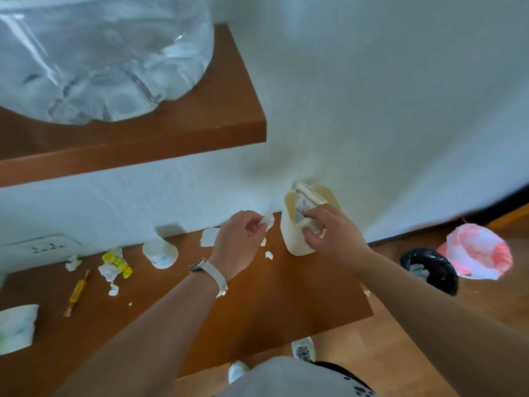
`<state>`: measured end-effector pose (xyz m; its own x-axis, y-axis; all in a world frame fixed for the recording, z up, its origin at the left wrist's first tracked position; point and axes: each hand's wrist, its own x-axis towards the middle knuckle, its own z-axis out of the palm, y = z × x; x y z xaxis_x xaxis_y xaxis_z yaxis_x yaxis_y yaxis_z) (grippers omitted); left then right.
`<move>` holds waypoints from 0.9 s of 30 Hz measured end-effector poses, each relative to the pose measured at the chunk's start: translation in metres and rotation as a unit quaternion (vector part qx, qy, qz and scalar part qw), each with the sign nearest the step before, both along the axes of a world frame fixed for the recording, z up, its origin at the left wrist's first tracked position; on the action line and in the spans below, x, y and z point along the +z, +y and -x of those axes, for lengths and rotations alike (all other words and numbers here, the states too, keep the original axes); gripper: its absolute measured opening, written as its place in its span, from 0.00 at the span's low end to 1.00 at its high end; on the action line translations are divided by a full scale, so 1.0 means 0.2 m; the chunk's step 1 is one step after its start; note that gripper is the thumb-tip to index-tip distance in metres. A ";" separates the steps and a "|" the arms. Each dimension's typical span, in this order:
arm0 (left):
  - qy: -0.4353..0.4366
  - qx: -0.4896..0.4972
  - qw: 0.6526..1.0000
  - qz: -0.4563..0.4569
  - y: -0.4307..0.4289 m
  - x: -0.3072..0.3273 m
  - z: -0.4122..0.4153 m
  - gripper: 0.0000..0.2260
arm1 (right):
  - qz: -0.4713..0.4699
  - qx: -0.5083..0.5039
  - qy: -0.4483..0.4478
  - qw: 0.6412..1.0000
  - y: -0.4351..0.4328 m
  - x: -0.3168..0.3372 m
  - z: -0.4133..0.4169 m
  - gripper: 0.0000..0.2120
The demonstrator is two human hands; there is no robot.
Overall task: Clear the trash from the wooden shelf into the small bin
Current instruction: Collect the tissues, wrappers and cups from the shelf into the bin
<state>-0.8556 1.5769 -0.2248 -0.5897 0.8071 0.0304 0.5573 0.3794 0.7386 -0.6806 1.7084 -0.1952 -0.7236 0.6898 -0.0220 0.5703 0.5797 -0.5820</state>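
Note:
On the lower wooden shelf (257, 305) my left hand (239, 242) pinches a small white paper scrap (268, 220). My right hand (329, 233) grips a cream paper carton (294, 239) with open flaps at the shelf's back right, fingers on a wrapper in its mouth. More trash lies on the shelf: white paper bits (269, 255), a torn white piece (209, 236), an upturned white cup (160, 252), a yellow wrapper (116, 263), a yellow candy stick (77, 293) and crumpled tissue (73, 262). The small bin (429, 269), lined with a black bag, stands on the floor to the right.
An upper wooden shelf (171, 133) carries a large clear plastic container (100, 53). A pink-and-white plastic bag (476, 252) lies beside the bin. A wall socket (43, 247) sits at the left, and a white package (17, 328) rests at the shelf's left edge.

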 end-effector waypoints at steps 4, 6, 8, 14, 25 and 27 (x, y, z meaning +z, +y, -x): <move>0.004 -0.031 1.000 -0.002 0.21 0.02 -0.08 0.03 | 0.031 -0.021 -0.016 0.999 0.12 -0.06 -0.08 0.16; -0.002 -0.034 0.999 0.006 0.29 0.02 -0.11 0.04 | 0.045 -0.022 -0.013 0.999 0.16 -0.08 -0.11 0.17; -0.004 -0.033 0.999 0.020 0.36 0.01 -0.12 0.05 | 0.055 -0.019 -0.015 0.998 0.20 -0.09 -0.11 0.17; 0.025 -0.012 0.995 0.101 0.46 -0.04 -0.13 0.06 | 0.087 0.023 -0.033 0.995 0.33 -0.15 -0.06 0.19; 0.024 -0.002 0.994 0.104 0.38 -0.04 -0.15 0.10 | 0.012 0.115 -0.069 0.991 0.40 -0.21 -0.06 0.16; 0.045 -0.002 0.993 0.111 0.34 -0.04 -0.13 0.10 | -0.011 0.144 -0.071 0.987 0.40 -0.18 -0.04 0.17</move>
<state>-0.8289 1.6444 -0.2322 -0.5889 0.8023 -0.0972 0.6187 0.5249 0.5845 -0.6720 1.7879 -0.2318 -0.8808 0.4569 -0.1246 0.4545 0.7416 -0.4934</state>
